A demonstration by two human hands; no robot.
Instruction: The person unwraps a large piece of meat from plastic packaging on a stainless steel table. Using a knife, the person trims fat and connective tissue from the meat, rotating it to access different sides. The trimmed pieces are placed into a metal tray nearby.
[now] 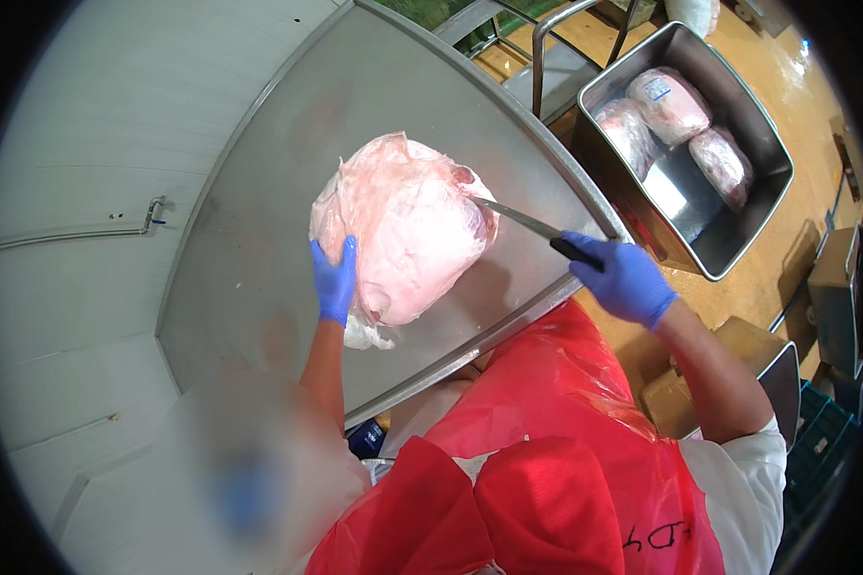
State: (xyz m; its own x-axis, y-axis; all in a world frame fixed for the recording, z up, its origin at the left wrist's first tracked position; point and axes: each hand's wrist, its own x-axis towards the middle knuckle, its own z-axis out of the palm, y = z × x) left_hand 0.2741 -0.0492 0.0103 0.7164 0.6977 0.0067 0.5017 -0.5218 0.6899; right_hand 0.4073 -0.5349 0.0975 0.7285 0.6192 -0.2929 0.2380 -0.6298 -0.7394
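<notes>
A large pale pink piece of meat with a fatty surface lies on the steel table. My left hand, in a blue glove, rests against its left side with thumb and fingers apart. Gloved in blue too, my right hand is wrapped round the black handle of a knife. The blade points left, and its tip meets the meat's right edge near a darker red spot. Whether the tip has gone into the meat I cannot tell. A whitish flap hangs at the meat's lower end.
Right of the table stands a deep steel tub holding 3 wrapped meat pieces. A metal cart frame is at the table's far right corner. Green crates sit at the lower right. A white wall with a pipe rises on the left.
</notes>
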